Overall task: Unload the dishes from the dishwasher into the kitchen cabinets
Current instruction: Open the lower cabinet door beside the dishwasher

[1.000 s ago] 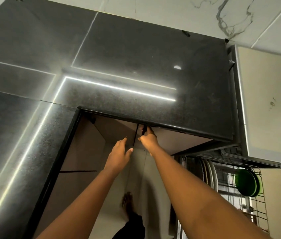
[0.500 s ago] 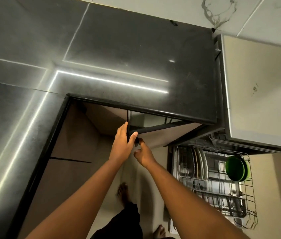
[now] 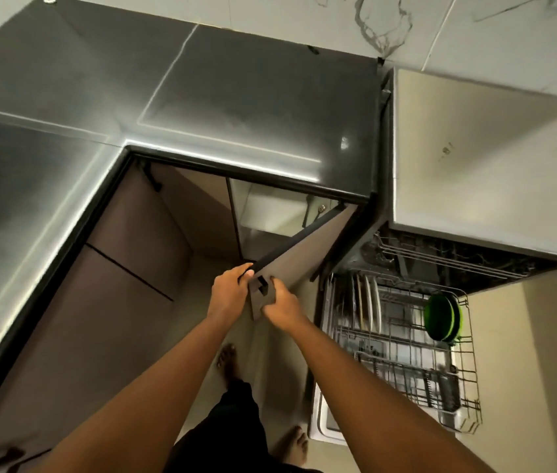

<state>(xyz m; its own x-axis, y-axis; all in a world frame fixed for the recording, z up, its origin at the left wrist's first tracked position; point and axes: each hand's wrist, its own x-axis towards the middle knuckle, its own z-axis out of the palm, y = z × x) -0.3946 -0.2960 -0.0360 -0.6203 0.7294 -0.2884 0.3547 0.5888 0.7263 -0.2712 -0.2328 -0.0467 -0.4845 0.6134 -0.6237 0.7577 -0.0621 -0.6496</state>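
A beige lower cabinet door [image 3: 308,250] under the black countertop [image 3: 253,107] stands swung out towards me. My left hand [image 3: 229,290] grips its top corner edge. My right hand [image 3: 282,307] holds the door's front face by the small black handle [image 3: 262,285]. Behind the door a pale cabinet interior [image 3: 270,209] shows. To the right the dishwasher's lower rack [image 3: 403,339] is pulled out, with several upright plates [image 3: 367,303] at its back left and a green bowl [image 3: 441,317] on edge at the right.
The dishwasher's steel top [image 3: 485,158] sits right of the counter. Closed brown cabinet fronts [image 3: 106,291] line the left side of the corner. My bare feet [image 3: 229,356] stand on the tiled floor between cabinets and the open dishwasher door.
The cabinet door has swung from nearly closed to wide open. Both hands followed it back towards me, and the view dropped, showing more of the dishwasher rack.
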